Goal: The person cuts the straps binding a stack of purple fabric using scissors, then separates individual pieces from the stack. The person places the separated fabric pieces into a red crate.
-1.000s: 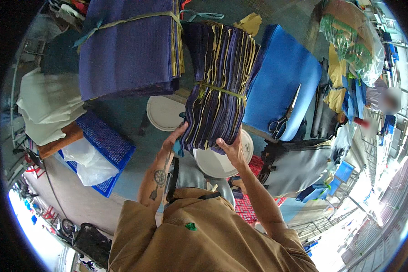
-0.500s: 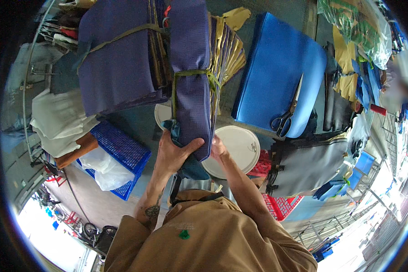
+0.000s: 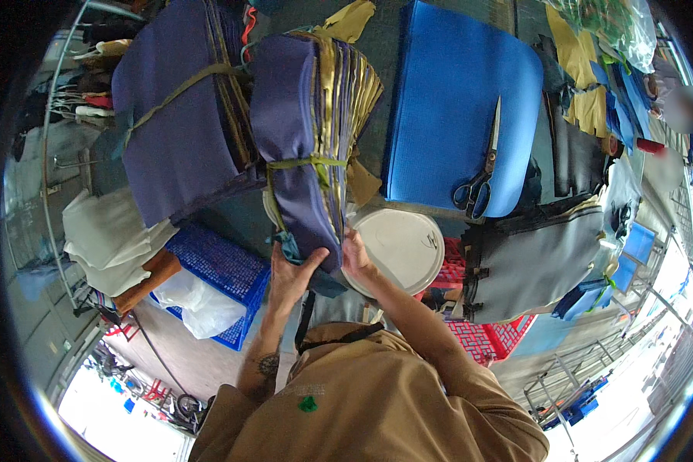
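Note:
A thick bundle of purple and yellow fabric sheets [image 3: 308, 131], tied round with an olive strap, stands on edge on the table. My left hand [image 3: 291, 271] grips its near lower corner from the left. My right hand [image 3: 356, 258] presses against its near right side. A second, larger purple bundle [image 3: 181, 131], also strapped, lies right beside it on the left, touching it.
A blue sheet stack [image 3: 458, 100] with scissors [image 3: 477, 185] on it lies to the right. A white round lid [image 3: 400, 246] sits near my right hand. A blue crate [image 3: 223, 269] with white bags is at lower left, grey fabric [image 3: 539, 254] and a red basket [image 3: 493, 339] at right.
The tied bundle has swung from flat in my hands to standing on edge next to the larger bundle. Both hands have shifted down to its near end.

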The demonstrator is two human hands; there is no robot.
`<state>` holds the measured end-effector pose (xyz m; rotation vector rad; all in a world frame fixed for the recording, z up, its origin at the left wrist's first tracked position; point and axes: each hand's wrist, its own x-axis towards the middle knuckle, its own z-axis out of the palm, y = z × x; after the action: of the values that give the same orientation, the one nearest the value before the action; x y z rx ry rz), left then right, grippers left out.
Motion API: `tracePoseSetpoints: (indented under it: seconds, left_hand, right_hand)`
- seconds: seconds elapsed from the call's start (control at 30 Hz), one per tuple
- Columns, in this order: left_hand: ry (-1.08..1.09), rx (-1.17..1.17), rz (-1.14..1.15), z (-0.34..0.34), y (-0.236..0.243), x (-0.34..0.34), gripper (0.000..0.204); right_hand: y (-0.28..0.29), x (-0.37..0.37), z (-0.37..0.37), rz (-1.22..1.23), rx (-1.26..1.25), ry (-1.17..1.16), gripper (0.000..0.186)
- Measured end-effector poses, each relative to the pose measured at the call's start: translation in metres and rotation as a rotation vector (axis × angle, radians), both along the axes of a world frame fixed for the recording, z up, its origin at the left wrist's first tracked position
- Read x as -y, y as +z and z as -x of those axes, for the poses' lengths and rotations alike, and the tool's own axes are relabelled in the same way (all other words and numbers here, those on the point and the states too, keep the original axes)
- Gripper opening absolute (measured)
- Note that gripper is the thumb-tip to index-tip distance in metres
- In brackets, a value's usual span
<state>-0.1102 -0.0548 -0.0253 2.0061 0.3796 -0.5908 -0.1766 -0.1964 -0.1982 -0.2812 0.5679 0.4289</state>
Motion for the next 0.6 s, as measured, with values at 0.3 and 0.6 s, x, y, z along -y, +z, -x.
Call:
tracePoseSetpoints:
  seconds: [0.3, 0.6]
  left_hand:
    - [-0.143, 0.245, 0.04, 0.0, 0.002, -0.001, 0.082]
    - [-0.199, 0.23, -0.081, -0.044, 0.044, 0.026, 0.077]
  right_hand:
    - [0.004, -0.007, -0.004, -0.037, 0.043, -0.039, 0.075]
    - [0.079, -0.005, -0.05, 0.006, 0.044, -0.029, 0.076]
